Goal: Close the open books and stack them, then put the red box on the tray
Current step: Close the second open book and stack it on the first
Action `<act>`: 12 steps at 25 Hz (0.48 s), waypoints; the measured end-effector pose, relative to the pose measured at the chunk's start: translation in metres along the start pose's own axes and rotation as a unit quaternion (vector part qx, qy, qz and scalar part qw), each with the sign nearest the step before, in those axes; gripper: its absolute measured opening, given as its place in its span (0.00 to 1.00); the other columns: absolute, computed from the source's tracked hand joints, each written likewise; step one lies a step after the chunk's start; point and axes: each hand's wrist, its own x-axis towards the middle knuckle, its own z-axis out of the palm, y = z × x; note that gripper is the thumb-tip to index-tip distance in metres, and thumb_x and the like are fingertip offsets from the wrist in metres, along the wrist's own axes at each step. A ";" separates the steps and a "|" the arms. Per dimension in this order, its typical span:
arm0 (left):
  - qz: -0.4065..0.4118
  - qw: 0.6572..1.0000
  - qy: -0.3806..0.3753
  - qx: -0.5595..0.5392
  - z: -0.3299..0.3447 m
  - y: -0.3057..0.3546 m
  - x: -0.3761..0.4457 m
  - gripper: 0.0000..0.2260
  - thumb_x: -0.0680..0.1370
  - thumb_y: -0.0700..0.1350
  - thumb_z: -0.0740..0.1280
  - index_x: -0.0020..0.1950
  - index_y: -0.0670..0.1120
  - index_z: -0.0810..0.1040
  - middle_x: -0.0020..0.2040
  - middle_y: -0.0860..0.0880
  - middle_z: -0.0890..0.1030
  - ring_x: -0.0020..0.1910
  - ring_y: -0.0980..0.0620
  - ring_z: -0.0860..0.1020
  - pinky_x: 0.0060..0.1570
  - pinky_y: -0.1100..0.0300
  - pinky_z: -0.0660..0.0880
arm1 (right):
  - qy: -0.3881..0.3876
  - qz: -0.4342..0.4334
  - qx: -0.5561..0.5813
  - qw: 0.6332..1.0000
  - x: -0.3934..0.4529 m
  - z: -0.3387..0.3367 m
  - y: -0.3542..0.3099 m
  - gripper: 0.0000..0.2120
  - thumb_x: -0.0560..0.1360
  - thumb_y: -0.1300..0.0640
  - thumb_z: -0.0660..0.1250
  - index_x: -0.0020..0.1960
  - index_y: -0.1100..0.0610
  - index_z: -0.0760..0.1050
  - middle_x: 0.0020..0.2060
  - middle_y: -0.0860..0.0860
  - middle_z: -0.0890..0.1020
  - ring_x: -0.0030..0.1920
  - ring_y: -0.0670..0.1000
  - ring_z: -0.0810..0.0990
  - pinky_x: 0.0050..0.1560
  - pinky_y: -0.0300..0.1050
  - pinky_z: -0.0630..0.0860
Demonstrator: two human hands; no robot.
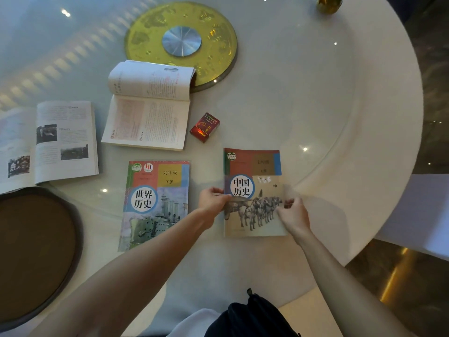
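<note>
Both hands are gripping the closed book with the horses by its sides: the left hand is pinching the left edge, the right hand the right edge, and this book is lying near the curved rim of the white table. Just to the left, apart from it, the closed book with the warship is lying flat. Two open books are lying further away, one touching the golden disc, the other being cut off by the left border. The red box is standing free between the books, with bare table to its right. The dark tray is sitting at the left, partly out of view. The small print is being too blurred to read.
</note>
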 end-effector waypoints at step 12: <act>0.074 0.997 -0.005 -0.033 -0.105 -0.009 -0.014 0.08 0.78 0.37 0.70 0.57 0.44 0.77 0.48 0.39 0.85 0.23 0.57 0.79 0.20 0.64 0.70 | -0.167 -0.022 0.216 0.962 -0.061 0.050 -0.033 0.07 0.80 0.63 0.66 0.54 0.59 0.82 0.48 0.57 0.89 0.42 0.53 0.86 0.42 0.49 0.82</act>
